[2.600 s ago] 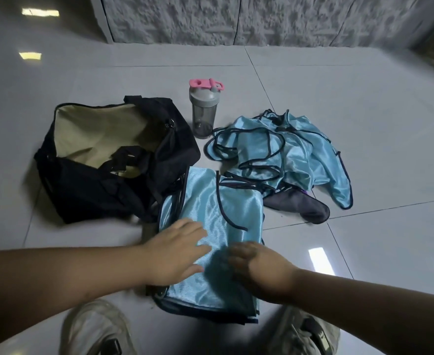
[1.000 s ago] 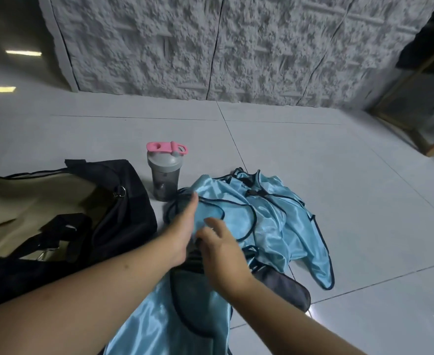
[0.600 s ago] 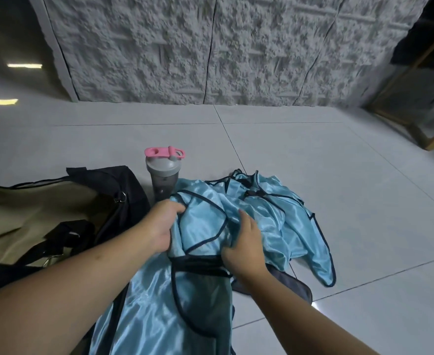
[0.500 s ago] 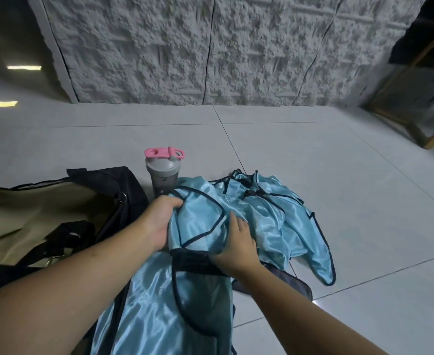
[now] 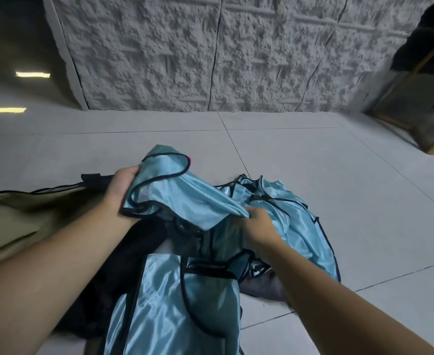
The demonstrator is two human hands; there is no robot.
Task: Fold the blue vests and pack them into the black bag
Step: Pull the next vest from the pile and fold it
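- Left hand (image 5: 120, 187): fingers curled round the dark-trimmed edge of a blue vest (image 5: 175, 193), holding it raised above the floor
- Right hand (image 5: 258, 224): gripping the same lifted vest at its lower right end; fingertips are tucked under the cloth, so the exact grip cannot be made out
- Lifted vest: spans between the two hands, one strap loop standing up beside the left hand
- Loose vests (image 5: 295, 216): a rumpled blue heap on the tiled floor (image 5: 339, 175), just beyond and to the right of the right hand
- Flat vest (image 5: 175, 298): lies spread below the hands, between the two forearms, its left edge against the bag
- Black bag (image 5: 139, 242): on the floor at the left, open, tan lining (image 5: 31, 216) exposed; no vest seen inside it
- Pink speck (image 5: 190, 159): visible past the raised strap loop; what it belongs to cannot be told
- Rough grey wall (image 5: 210, 52): stands at the far end of the floor
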